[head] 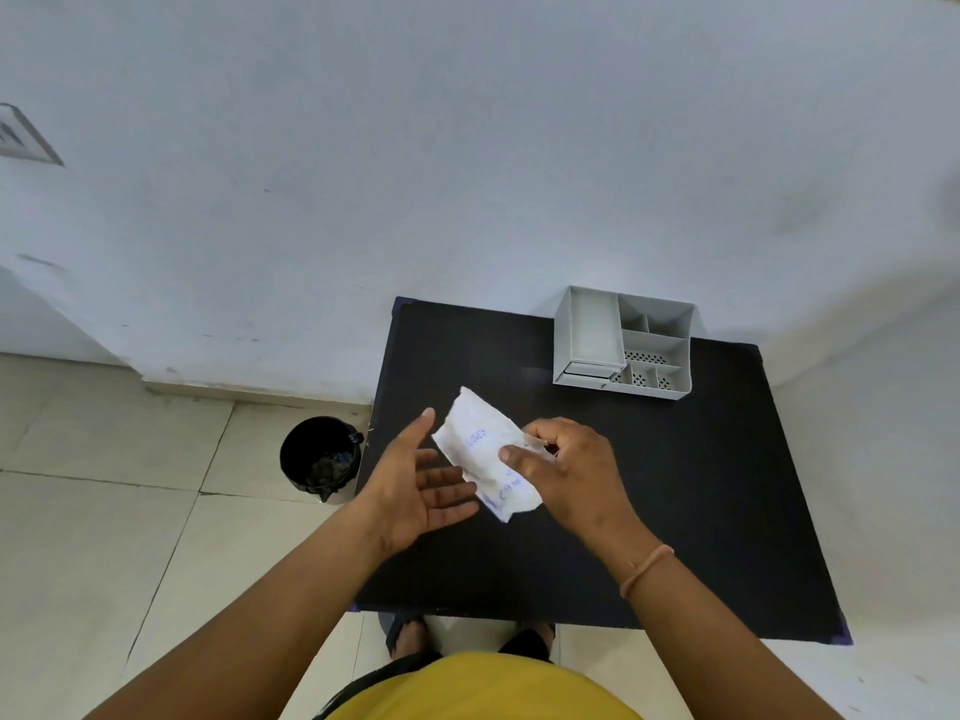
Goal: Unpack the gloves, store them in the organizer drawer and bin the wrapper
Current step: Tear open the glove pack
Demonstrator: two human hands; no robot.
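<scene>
A white glove packet with blue print hangs above the middle of the black table. My right hand pinches its right edge between thumb and fingers. My left hand is palm up and spread just left of the packet, fingertips under its lower edge; I cannot tell whether they touch it. The grey organizer stands at the table's far edge with its drawer shut at the lower left. A black bin sits on the floor left of the table.
A pale wall rises right behind the table and organizer. Beige floor tiles spread to the left around the bin, which holds some dark scraps. My feet show under the table's near edge.
</scene>
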